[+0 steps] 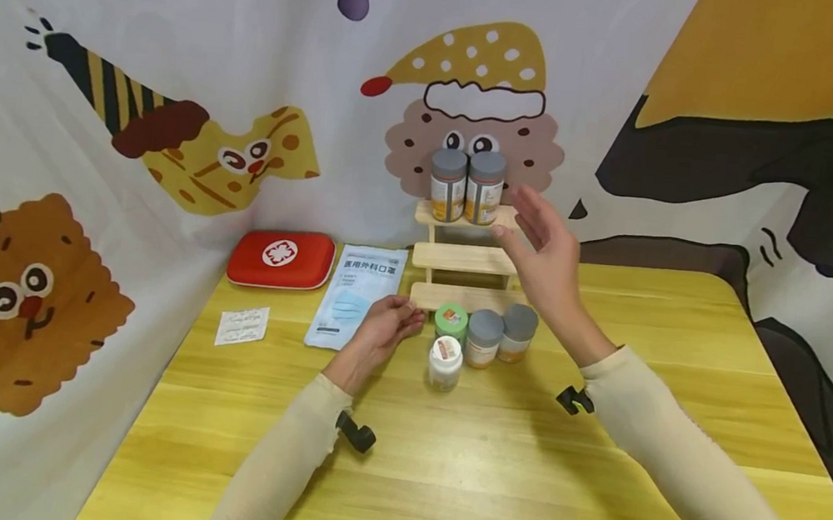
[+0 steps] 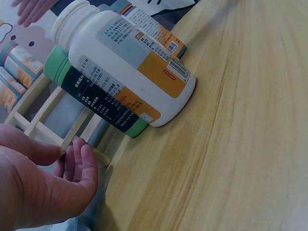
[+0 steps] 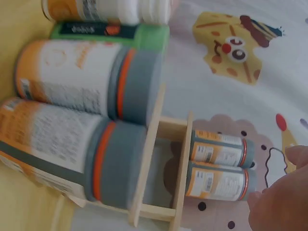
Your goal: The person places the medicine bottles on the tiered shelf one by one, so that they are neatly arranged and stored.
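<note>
My left hand [image 1: 386, 324] is at the left end of a three-step wooden rack [image 1: 462, 258]; its thumb and curled fingers pinch the bottom step's end. Two grey-capped bottles [image 1: 448, 186] stand side by side on the top step. My right hand [image 1: 548, 260], fingers extended and thumb apart, is raised to the right of them, holding nothing. In front of the rack stand a green-capped bottle [image 1: 452, 320], a white bottle [image 1: 445, 365] and two more grey-capped bottles [image 1: 484, 339]. The left wrist view shows the white bottle [image 2: 130, 67] close beside the green-capped one [image 2: 96, 96].
Left of the rack lie a blue mask packet [image 1: 353, 296], a red first-aid case [image 1: 281, 259] and a small white packet [image 1: 242, 326]. A printed cloth [image 1: 316, 49] hangs behind the wooden table [image 1: 440, 488].
</note>
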Motion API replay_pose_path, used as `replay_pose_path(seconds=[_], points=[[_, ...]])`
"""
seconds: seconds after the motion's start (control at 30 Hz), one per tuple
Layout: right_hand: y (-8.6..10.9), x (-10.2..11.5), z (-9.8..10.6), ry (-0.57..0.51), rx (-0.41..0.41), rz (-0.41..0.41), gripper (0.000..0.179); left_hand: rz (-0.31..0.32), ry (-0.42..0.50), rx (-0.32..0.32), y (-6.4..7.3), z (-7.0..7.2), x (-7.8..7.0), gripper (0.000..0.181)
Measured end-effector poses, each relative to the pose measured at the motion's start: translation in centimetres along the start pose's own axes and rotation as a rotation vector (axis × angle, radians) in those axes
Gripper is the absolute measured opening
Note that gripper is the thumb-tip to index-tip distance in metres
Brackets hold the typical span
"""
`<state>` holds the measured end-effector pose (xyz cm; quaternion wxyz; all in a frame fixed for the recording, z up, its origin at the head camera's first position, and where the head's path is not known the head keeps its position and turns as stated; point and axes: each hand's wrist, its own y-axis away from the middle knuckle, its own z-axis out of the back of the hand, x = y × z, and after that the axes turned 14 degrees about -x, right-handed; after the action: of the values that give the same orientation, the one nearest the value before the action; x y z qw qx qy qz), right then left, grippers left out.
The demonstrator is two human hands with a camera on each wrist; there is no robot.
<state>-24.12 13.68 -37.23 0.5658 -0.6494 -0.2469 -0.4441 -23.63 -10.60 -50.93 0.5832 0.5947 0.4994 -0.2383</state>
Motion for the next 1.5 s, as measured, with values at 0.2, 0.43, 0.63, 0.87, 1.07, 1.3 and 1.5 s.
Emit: replay_pose_path(seconds=[0.2, 0.43, 0.63, 0.87, 1.07, 1.3, 1.5], points=[[2.8, -0.5, 0.9, -0.068, 0.068, -0.013, 0.048, 0.002, -0.003, -0.007, 0.1, 0.1, 0.0, 0.006], [6.2, -1.2, 2.2, -0.068, 0.130, -0.071, 0.049, 0.015, -0.021, 0.013, 0.2, 0.2, 0.4, 0.008], [8.5, -1.6, 2.5, 0.006, 0.198, -0.111, 0.052, 0.002, -0.018, 0.016, 0.2, 0.4, 0.5, 0.005], [10.4, -2.0, 2.8, 0.181, 0.240, -0.107, 0.049, 0.004, -0.029, 0.017, 0.0, -0.1, 0.3, 0.007], [11.8, -2.3, 2.4, 0.174, 0.297, -0.141, 0.048, 0.007, -0.013, 0.002, 0.0, -0.1, 0.2, 0.005], [12.9, -2.1, 1.8, 0.220, 0.337, -0.049, 0.052, -0.006, -0.002, 0.002, 0.2, 0.0, 0.2, 0.004], [13.3, -2.0, 1.0, 0.334, 0.354, 0.116, 0.052, -0.008, -0.001, 0.008, 0.2, 0.2, 0.1, 0.005]])
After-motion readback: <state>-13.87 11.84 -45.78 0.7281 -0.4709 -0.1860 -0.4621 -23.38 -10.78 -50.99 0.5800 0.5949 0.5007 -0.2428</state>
